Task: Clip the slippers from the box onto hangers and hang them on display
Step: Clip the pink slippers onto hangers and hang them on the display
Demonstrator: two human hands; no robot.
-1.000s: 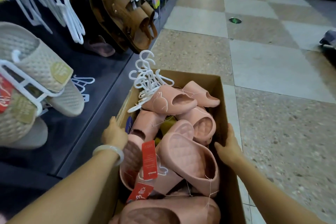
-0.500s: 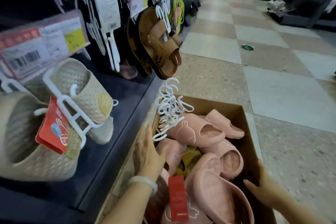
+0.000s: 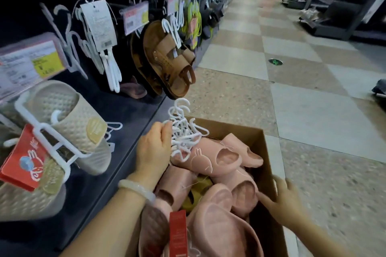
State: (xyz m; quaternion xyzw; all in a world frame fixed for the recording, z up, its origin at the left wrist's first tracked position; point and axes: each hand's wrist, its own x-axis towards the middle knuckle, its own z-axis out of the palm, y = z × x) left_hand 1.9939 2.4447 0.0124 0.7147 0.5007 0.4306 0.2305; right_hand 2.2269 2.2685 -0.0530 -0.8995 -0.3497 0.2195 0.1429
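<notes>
A left hand [image 3: 153,150] reaches into a bundle of white hangers [image 3: 183,135] at the far left corner of a slipper box [image 3: 265,152] in a shop aisle.

Its fingers curl around the hangers, apparently gripping them, though blur hides the contact. The right hand [image 3: 286,200] rests open on the box's right wall. Pink slippers [image 3: 211,158] fill the box; brown sandals [image 3: 167,62] and cream slippers [image 3: 69,117] hang on the rack at left.

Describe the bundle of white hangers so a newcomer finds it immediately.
Start at the cardboard box of pink slippers on the floor. At its far left corner, under the left hand, lies a tangle of white hangers. Unlike the hangers on the rack, these carry no shoes and lie heaped.
</notes>
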